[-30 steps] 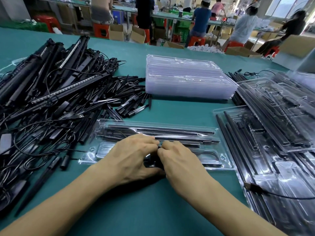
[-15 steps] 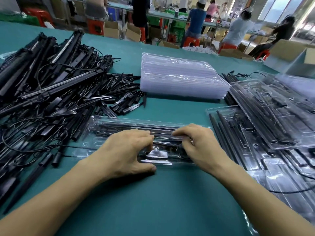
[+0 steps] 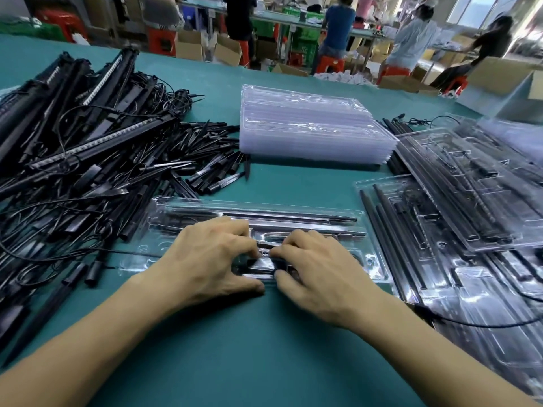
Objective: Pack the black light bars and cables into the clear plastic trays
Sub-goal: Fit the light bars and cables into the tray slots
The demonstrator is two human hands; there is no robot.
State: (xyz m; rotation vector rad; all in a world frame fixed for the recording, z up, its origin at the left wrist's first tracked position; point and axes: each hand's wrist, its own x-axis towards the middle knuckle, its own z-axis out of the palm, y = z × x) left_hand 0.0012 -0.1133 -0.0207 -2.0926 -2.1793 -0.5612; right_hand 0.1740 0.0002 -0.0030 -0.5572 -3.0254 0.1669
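Tray (image 3: 138, 257) beneath us: our left hand (image 3: 211, 259) and right hand (image 3: 321, 273) both pinch the black cable piece (image 3: 264, 263) between them.

Teal worktable (image 3: 264, 362) — cardboard boxes (image 3: 188, 48), red stools (image 3: 330, 64), bright windows (image 3: 473, 7)

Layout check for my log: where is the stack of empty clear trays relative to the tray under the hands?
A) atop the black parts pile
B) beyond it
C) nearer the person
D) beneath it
B: the stack of empty trays lies beyond the tray under the left hand and right hand, with green table between them.
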